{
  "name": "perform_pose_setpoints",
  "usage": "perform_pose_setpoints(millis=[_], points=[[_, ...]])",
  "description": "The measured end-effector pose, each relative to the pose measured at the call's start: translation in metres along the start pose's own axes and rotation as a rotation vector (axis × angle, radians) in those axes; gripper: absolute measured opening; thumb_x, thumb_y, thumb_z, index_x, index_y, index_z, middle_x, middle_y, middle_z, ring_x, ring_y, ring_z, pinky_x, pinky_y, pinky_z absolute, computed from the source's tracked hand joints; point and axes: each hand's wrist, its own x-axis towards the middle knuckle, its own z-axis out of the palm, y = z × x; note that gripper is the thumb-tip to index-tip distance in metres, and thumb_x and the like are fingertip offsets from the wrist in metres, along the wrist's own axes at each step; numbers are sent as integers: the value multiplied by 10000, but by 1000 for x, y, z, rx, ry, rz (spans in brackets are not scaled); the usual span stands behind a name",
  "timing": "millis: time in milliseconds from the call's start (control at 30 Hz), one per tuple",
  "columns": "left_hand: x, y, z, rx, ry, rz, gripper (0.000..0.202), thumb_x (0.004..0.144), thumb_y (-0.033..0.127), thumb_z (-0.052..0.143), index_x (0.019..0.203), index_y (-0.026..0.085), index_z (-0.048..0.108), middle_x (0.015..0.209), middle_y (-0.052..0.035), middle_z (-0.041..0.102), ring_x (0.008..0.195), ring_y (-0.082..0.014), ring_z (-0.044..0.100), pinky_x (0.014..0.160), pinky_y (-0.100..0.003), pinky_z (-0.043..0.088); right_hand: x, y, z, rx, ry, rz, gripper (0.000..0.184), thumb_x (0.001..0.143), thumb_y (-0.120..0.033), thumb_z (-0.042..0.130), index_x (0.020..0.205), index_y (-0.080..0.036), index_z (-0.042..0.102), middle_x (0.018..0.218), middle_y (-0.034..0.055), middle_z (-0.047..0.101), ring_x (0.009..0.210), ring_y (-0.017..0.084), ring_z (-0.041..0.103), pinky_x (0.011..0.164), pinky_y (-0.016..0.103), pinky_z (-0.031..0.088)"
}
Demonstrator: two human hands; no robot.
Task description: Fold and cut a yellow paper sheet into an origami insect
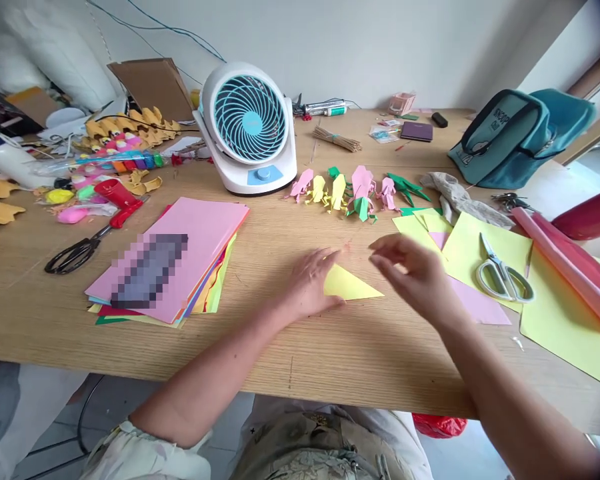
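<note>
A yellow sheet of paper (349, 285), folded to a pointed triangle, lies on the wooden table in front of me. My left hand (313, 283) rests on its left part with fingers spread, covering that end. To the right of the paper's tip, my right hand (407, 267) hovers with bent fingers. A gap shows between its thumb and forefinger, and I see nothing in it. Behind the hands stands a row of folded paper figures: a pink figure (363, 183), a yellow figure (337, 193) and several others in pink, yellow and green.
A white fan (253, 120) stands behind. To the left lie a paper stack (210, 227) with a blurred dark object on top, a red glue gun (125, 207) and black-handled scissors (75, 255). Grey-handled scissors (503, 273) rest on yellow sheets (555, 333) at right, near a teal bag (500, 143).
</note>
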Motion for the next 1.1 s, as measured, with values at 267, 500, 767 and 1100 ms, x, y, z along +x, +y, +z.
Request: perform_pose_setpoints(millis=[267,500,767,1100], points=[[-5,1,-13,220,-99,-258,1153,512,518,889,1479,252,320,1324,-147,483,1238,-382,437,997,-530,401,-4,24,38,-358,-153,20,333,808,-396,706,1043,-217,553,1082,79,575,990,248,588,804,367,469],[-8,-1,-13,239,-88,-335,877,572,497,866,1316,252,472,1239,-105,509,1189,-323,498,982,-471,421,-3,28,45,-395,-169,60,327,806,-346,689,1065,-199,554,989,65,577,917,238,574,781,361,444],[-5,-1,-8,137,-76,-399,855,588,443,869,1316,225,476,1270,-113,507,1212,-323,495,1003,-455,424,-5,27,45,-360,-126,39,333,790,-313,707,1067,-193,565,1052,89,559,987,251,550,845,375,446],[2,3,-7,87,10,-398,786,545,376,907,1208,220,514,1203,-101,487,1190,-325,472,1004,-474,420,-5,30,48,-343,-99,35,349,758,-299,738,1040,-207,556,1044,84,557,970,250,554,830,374,449]])
